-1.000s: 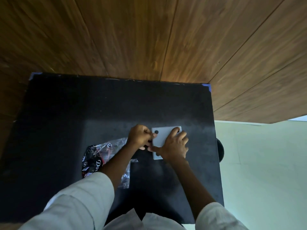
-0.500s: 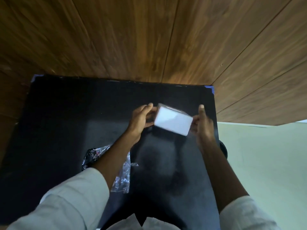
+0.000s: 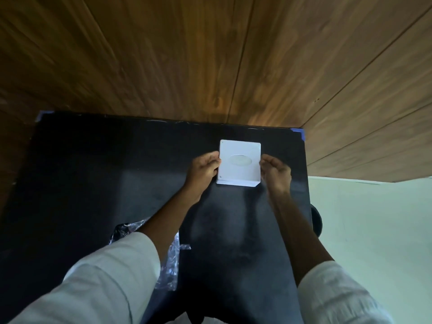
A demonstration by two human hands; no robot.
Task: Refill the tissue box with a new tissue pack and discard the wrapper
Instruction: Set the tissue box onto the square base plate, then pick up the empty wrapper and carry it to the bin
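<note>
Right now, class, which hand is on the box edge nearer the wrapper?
The left hand, holding the box's left edge. The wrapper lies on that side, under the left arm; the right hand grips the opposite edge.

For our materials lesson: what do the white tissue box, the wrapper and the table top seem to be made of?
Tissue box: likely smooth matte plastic; flat white faces, rounded corners, clean oval slot.
Wrapper: thin clear plastic film with dark print; it crinkles and glints.
Table top: a dull black surface, perhaps a mat or laminate; blue tape at the corners. Its material is uncertain.
</note>
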